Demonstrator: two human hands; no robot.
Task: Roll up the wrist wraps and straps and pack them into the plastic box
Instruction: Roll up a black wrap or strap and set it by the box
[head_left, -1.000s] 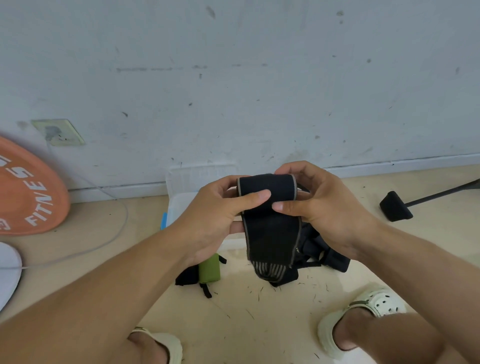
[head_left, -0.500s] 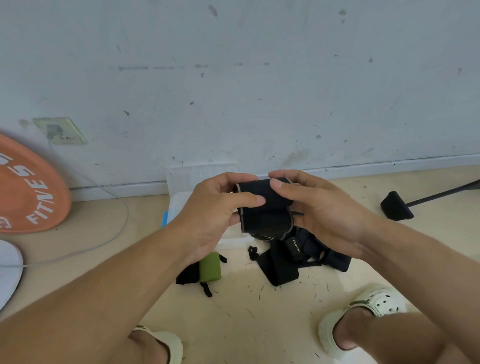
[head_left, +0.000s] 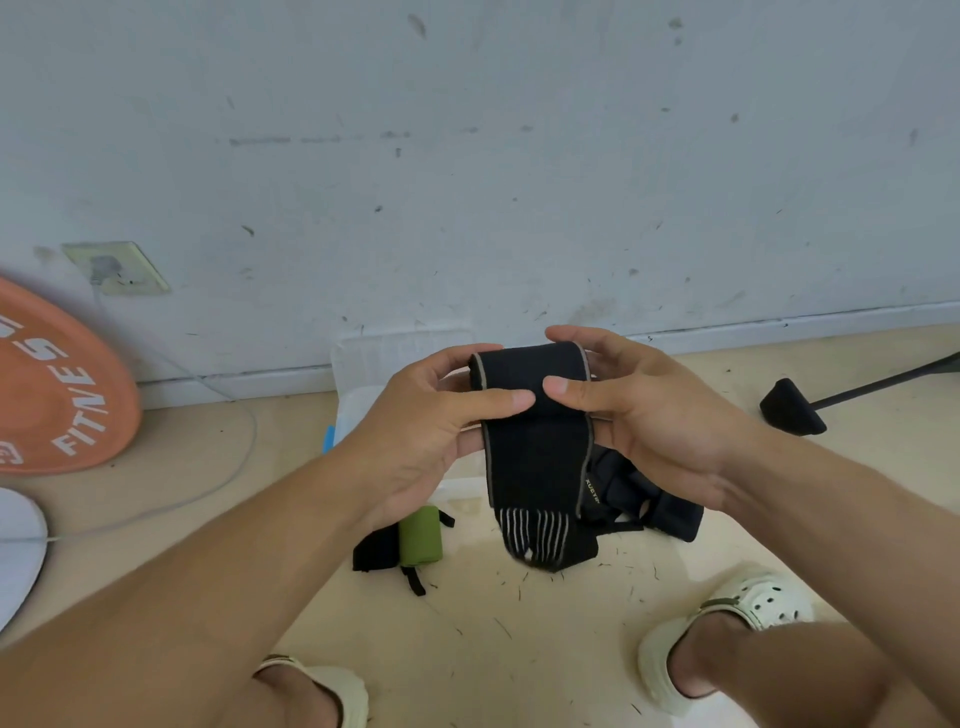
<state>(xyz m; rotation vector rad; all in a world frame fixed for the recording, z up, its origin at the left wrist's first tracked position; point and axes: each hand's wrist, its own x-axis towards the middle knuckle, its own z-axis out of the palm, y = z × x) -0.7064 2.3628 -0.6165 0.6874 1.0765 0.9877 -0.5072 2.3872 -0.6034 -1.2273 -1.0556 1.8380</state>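
Early in the task, by my read. Left to right: green and black strap bundle (head_left: 410, 540) lies on the floor, not obviously packed. Plastic box (head_left: 363, 400) sits against the wall behind the hands; what's inside is hidden, cannot tell if anything is packed. Left hand (head_left: 431, 431) closed on the left edge of the black wrist wrap (head_left: 535, 447), thumb pressed on its front. Wrap is held in the air above the floor, top end curled over, the striped tail hanging loose below, so rolling has barely got going. Right hand (head_left: 660, 421) grips the right edge, thumb on the front, fingers behind. Heap of black straps (head_left: 649, 499) on the floor under the right hand, unrolled, still to do.

Versus half a second ago: the wrap was a short, tight bundle between the hands; now it hangs long with the tail showing, much as it did a second back. Looks like the roll let go or was restarted. Hands sit at roughly the same spot.
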